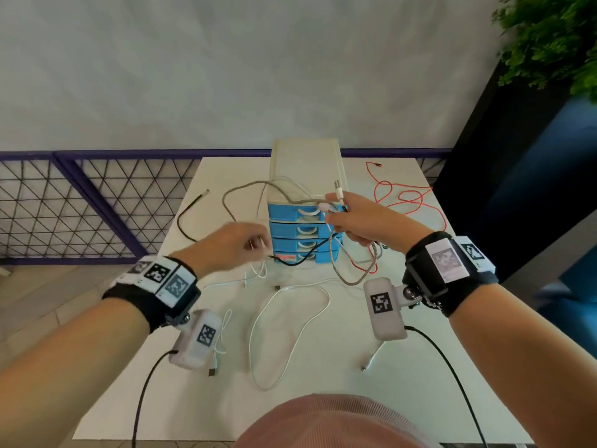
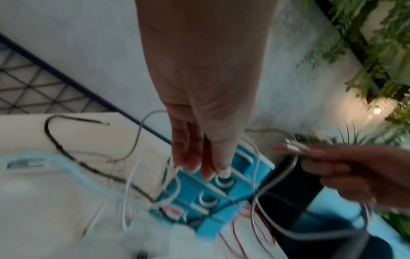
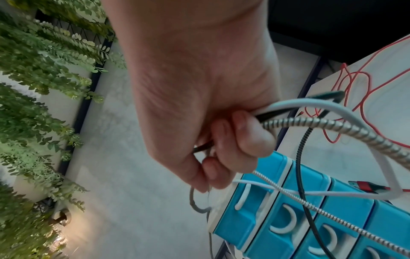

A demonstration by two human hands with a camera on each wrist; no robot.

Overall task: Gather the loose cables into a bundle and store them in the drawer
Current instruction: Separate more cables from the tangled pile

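Mostly cables [image 3: 346,133] in right hand [image 3: 199,98].

I stood at a white table [image 1: 135,367] in what looked like an office lounge: purple mesh railing [image 1: 80,202] at ten o'clock, plants [image 1: 549,40] at two.

We see a braided grey cable [image 1: 354,275], a black cable [image 1: 305,253] and a white cable [image 1: 288,321] looping in front of the drawer unit [image 1: 305,202], its four blue drawers shut. A red cable [image 1: 407,198] lies tangled right of the unit.
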